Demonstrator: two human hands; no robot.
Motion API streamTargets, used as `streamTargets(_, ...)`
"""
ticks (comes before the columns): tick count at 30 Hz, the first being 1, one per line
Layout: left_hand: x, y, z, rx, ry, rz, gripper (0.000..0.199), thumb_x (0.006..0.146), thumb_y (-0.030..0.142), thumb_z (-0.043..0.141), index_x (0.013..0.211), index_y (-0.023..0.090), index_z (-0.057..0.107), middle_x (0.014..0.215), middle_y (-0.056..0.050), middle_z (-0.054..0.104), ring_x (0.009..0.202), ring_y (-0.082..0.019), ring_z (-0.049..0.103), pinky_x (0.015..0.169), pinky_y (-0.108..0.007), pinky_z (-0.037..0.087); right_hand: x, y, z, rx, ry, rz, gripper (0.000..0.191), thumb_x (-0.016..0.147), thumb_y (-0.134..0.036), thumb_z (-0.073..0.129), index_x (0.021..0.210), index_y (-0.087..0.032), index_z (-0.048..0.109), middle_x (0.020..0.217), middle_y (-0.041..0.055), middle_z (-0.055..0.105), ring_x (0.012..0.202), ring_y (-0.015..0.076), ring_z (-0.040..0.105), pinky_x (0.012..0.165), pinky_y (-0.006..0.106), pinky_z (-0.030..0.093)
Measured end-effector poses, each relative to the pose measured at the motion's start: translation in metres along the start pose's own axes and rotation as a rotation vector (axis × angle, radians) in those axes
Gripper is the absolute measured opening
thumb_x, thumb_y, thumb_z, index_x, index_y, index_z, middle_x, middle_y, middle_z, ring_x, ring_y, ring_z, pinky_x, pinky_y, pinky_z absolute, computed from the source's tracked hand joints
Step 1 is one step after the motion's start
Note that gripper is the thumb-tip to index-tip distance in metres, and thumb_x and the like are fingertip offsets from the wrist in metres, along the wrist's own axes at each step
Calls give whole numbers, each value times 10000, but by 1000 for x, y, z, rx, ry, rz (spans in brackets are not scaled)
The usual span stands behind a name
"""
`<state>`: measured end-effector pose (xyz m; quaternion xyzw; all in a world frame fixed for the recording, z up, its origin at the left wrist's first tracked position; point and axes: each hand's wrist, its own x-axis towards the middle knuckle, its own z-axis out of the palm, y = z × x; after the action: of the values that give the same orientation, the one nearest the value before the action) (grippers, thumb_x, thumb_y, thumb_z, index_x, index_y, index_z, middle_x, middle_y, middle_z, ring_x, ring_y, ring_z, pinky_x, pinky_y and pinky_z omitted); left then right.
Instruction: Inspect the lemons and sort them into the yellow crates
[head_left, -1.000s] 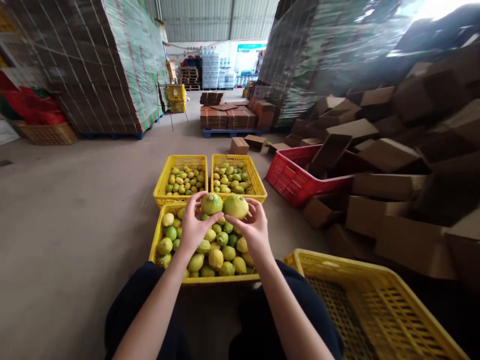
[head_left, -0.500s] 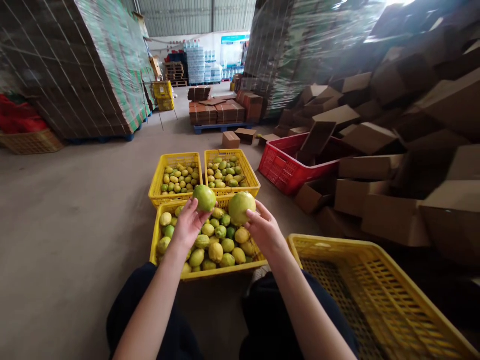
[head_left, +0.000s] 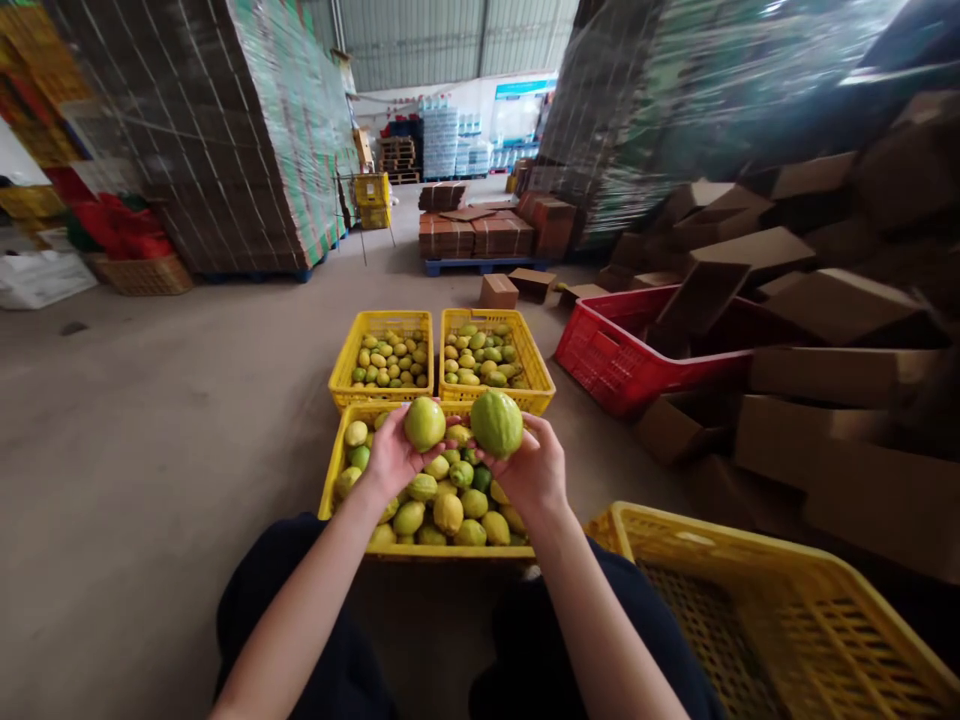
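My left hand holds a smooth yellow-green fruit in its fingers. In my right hand is a larger, ribbed green fruit. Both hands are side by side above the near yellow crate, which holds several yellow and green fruits. Behind it stand two more yellow crates, the left one and the right one, both with smaller-looking fruits inside.
At the lower right is another yellow crate. A red crate with cardboard in it stands beside piled open boxes. Farther back are flattened cartons on a blue pallet and tall wrapped stacks.
The camera view has turned left. Both fruits are turned in my hands; the right one now shows a ribbed green side. My hands have come slightly closer together.
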<state>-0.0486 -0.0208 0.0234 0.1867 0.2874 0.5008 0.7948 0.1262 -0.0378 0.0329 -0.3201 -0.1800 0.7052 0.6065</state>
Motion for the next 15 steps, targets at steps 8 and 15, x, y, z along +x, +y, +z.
streamTargets(8,3,-53,-44,574,-81,-274,295,730,446,724,885,207,647,715,-41,697,493,-153,618,516,-283,516,16,0,1,147,68,56,235,819,-396,575,884,-188,663,761,75,751,590,173,673,480,252,561)
streamTargets(15,-16,-106,-102,855,-55,-881,287,526,388,828,659,216,640,631,-36,663,503,-237,613,599,-541,558,20,-16,-9,227,161,126,219,822,-359,564,935,-186,634,765,87,742,708,195,710,598,282,613)
